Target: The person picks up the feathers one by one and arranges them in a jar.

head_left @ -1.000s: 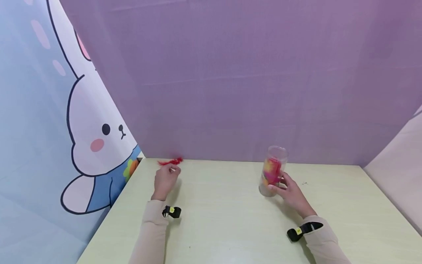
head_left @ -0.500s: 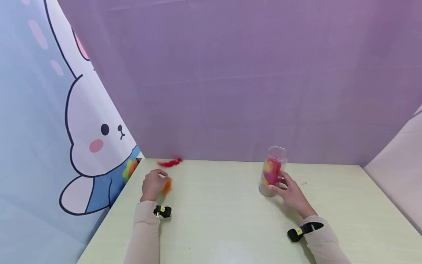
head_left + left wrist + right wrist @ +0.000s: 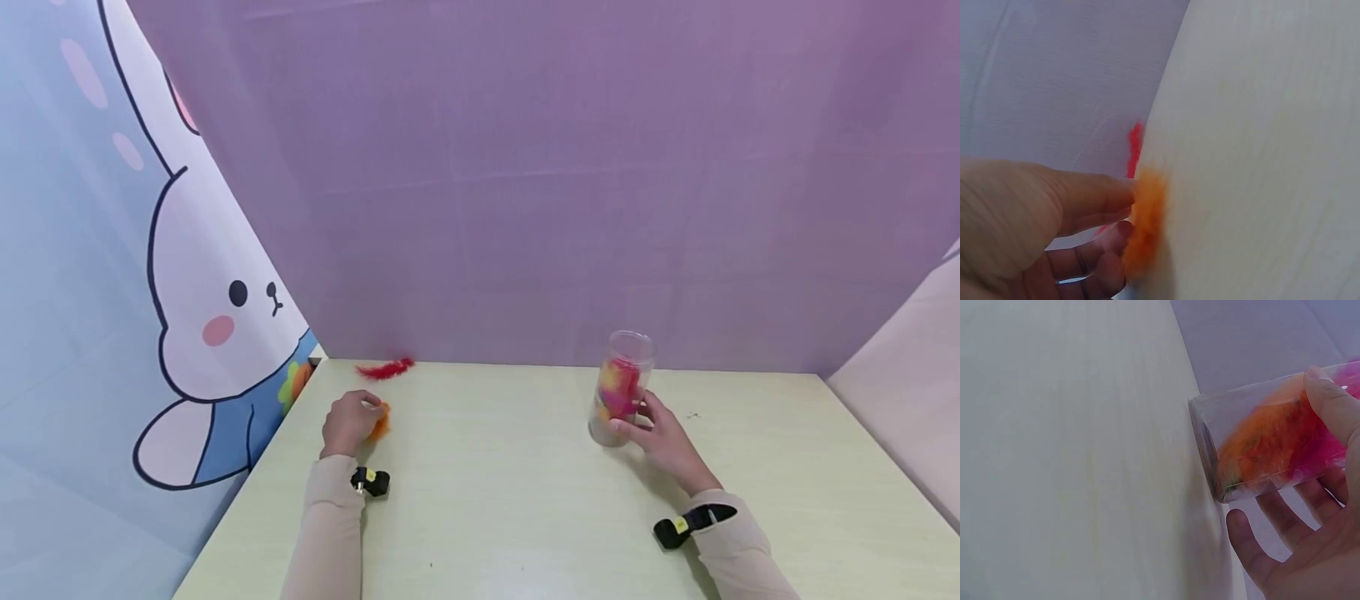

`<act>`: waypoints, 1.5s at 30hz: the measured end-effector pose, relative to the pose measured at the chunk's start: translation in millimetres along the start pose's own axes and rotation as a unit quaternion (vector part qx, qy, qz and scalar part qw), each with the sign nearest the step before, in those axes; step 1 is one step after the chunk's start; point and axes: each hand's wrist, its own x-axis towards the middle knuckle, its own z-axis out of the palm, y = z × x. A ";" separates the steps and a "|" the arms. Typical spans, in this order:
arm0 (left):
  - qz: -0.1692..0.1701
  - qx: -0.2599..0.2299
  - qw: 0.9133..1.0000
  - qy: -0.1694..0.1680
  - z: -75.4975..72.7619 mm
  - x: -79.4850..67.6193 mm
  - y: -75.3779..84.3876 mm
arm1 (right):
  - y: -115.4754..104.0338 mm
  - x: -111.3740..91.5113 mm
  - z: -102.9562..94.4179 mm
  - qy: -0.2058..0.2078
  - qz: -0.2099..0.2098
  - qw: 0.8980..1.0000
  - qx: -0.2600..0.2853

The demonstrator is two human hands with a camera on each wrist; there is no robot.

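Note:
My left hand (image 3: 351, 423) is low over the left part of the table, thumb and fingertips pinching a fluffy orange feather (image 3: 1147, 219). In the head view the feather shows just right of the fingertips, its inner edge hidden by them. Behind that hand a red feather (image 3: 386, 369) lies close to the table's back edge. On the right, my right hand (image 3: 667, 442) grips a clear cylindrical jar (image 3: 622, 388), which stands almost upright. Orange, yellow, red and pink feathers (image 3: 1279, 431) fill part of the jar, and my thumb lies across its side.
A pale wooden table (image 3: 495, 483) spans the view beneath both arms. Purple cloth (image 3: 555, 183) hangs along its back edge. A blue sheet with a cartoon rabbit (image 3: 210, 283) borders the left side. Small dark marks (image 3: 693, 415) lie right of the jar.
My left hand has moved left and slightly toward me, away from the red feather, and the orange feather has come into view at its fingertips. The right hand and jar keep their place.

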 end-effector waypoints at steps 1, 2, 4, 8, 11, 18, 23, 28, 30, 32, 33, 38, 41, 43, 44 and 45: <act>0.001 0.000 1.000 -0.001 -0.3 -0.6 -0.2 | -0.5 -1.4 0.6 0.001 0.000 1.000 0.001; -0.001 0.001 1.000 -0.001 -0.6 -1.1 -0.4 | -1.2 -3.0 1.3 0.002 0.001 1.000 0.003; -0.001 0.001 1.000 -0.002 -1.2 -2.2 -0.9 | -2.5 -5.9 2.8 0.002 0.001 1.000 0.006; 0.001 0.005 1.000 -0.005 -2.8 -4.8 -1.5 | -4.9 -11.7 6.9 0.006 0.006 1.000 0.010; 0.005 0.010 1.000 -0.011 -4.2 -6.3 -2.1 | -6.0 -16.1 10.2 0.007 0.010 1.000 0.009; 0.015 0.011 1.000 -0.016 -6.7 -7.5 -3.4 | -9.5 -24.2 12.7 0.011 0.018 1.000 0.016; 0.020 -0.022 1.000 -0.001 -9.0 -7.8 -0.9 | -12.6 -25.7 12.7 0.013 0.016 1.000 0.010; 0.032 -0.030 0.999 0.013 -11.2 -6.9 0.4 | -14.9 -28.2 13.1 0.017 0.019 1.000 0.004; 0.041 -0.024 0.999 0.016 -11.4 -6.2 -0.4 | -15.9 -29.1 13.7 0.019 0.020 1.000 0.002; 0.053 -0.018 0.998 0.016 -10.1 -5.3 -0.9 | -15.2 -28.4 14.0 0.019 0.021 1.000 0.002; 0.060 -0.012 0.998 0.016 -9.3 -5.0 -1.4 | -15.0 -28.1 14.0 0.017 0.021 1.000 0.002; 0.081 0.008 0.997 0.008 -3.9 -4.3 -3.5 | -14.6 -27.0 14.0 0.011 0.022 1.000 0.008; 0.075 0.000 0.997 0.010 -1.9 -3.6 -3.7 | -14.0 -26.7 13.0 0.011 0.021 1.000 0.011; 0.067 -0.006 0.998 0.013 -1.7 -3.6 -2.9 | -14.0 -26.6 12.4 0.012 0.019 1.000 0.010; 0.064 -0.008 0.998 0.013 -1.6 -3.6 -2.4 | -13.7 -26.5 12.5 0.011 0.018 1.000 0.010; 0.062 -0.010 0.998 0.013 -1.6 -3.8 -2.1 | -13.5 -26.5 12.4 0.011 0.019 1.000 0.010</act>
